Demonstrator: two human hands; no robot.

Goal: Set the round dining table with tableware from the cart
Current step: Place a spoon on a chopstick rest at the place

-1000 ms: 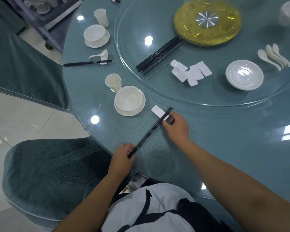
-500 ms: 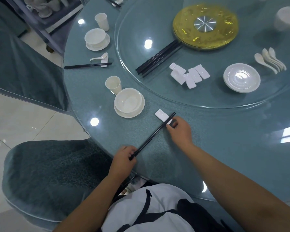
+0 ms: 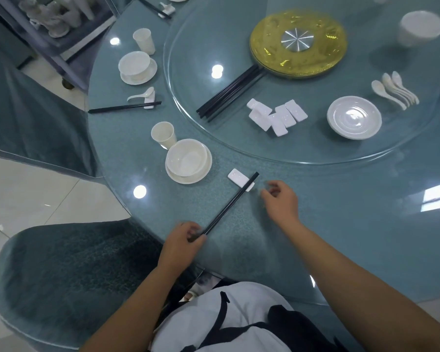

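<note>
The chopsticks (image 3: 230, 204), pinched at the near end by the left hand (image 3: 182, 243), should be squared on the rest (image 3: 240, 179) while the right hand (image 3: 280, 199) is held loosely open, empty.

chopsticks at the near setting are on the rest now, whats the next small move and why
Probably let the left hand release the chopsticks, then fetch a spoon from the turntable. Their tips lie on the chopstick rest, the right hand is off them, and no spoon lies at this setting.
</note>
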